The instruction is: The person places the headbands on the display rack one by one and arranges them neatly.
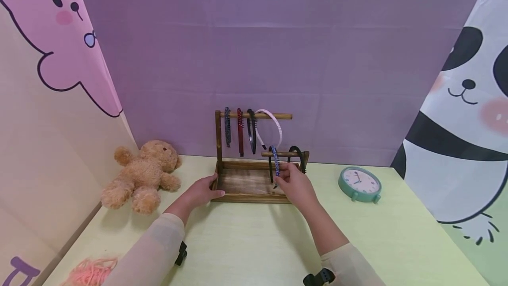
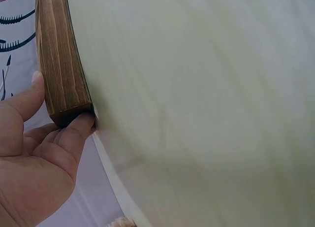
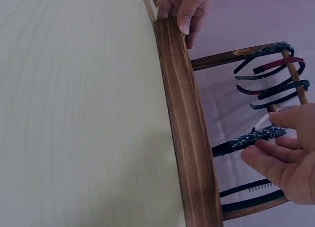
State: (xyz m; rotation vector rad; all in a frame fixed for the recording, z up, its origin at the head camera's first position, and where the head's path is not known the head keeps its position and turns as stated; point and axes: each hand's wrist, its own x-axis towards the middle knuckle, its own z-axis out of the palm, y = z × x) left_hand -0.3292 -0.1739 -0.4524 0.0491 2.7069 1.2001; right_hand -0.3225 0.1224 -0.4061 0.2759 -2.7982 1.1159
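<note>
A wooden headband stand has a tray base, a tall upper bar and a low right bar. My left hand grips the tray's left end, thumb and fingers on its sides. A glittery blue headband hangs on the low bar beside a black headband. My right hand is at the blue headband; in the right wrist view its digits are parted on either side of the band, with a gap at the upper digit. On the upper bar hang dark, red, black and pale pink headbands.
A brown teddy bear lies left of the stand, and a green alarm clock lies to the right. Pink yarn-like strands sit at the table's front left. A purple backdrop rises behind the table.
</note>
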